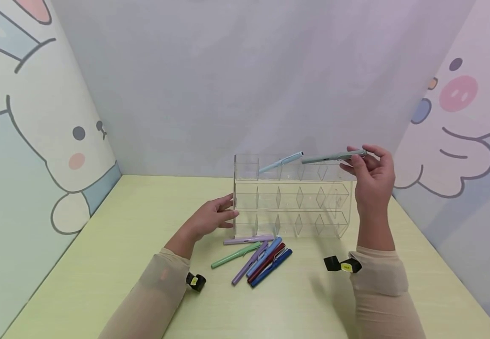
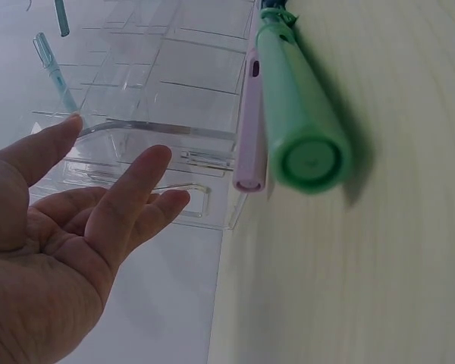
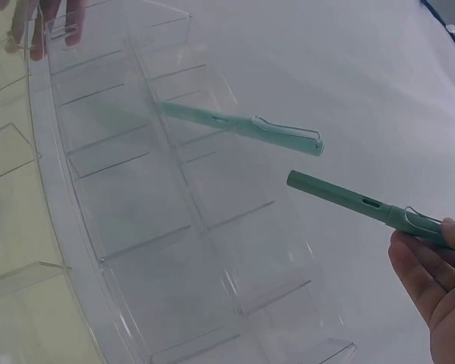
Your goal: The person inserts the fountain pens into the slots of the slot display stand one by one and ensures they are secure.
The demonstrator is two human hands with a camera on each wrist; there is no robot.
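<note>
My right hand (image 1: 374,181) pinches a grey-green pen (image 1: 323,158) by its clip end, above the top tier of a clear acrylic pen rack (image 1: 289,193). The pen's other end points left. A pale blue pen (image 1: 281,162) leans in the top tier, its clip end up and to the right; the right wrist view shows this pen (image 3: 243,127) beyond the held one. My left hand (image 1: 208,219), fingers spread and loosely bent, is at the rack's left side panel. In the left wrist view that hand (image 2: 76,235) has nothing in its grasp.
In front of the rack lie a lilac pen (image 1: 248,240), a green pen (image 1: 236,255), a purple pen (image 1: 249,263), a light blue pen (image 1: 264,257), a dark red pen (image 1: 266,263) and a dark blue pen (image 1: 271,268). A pale wall (image 1: 245,84) stands behind the table.
</note>
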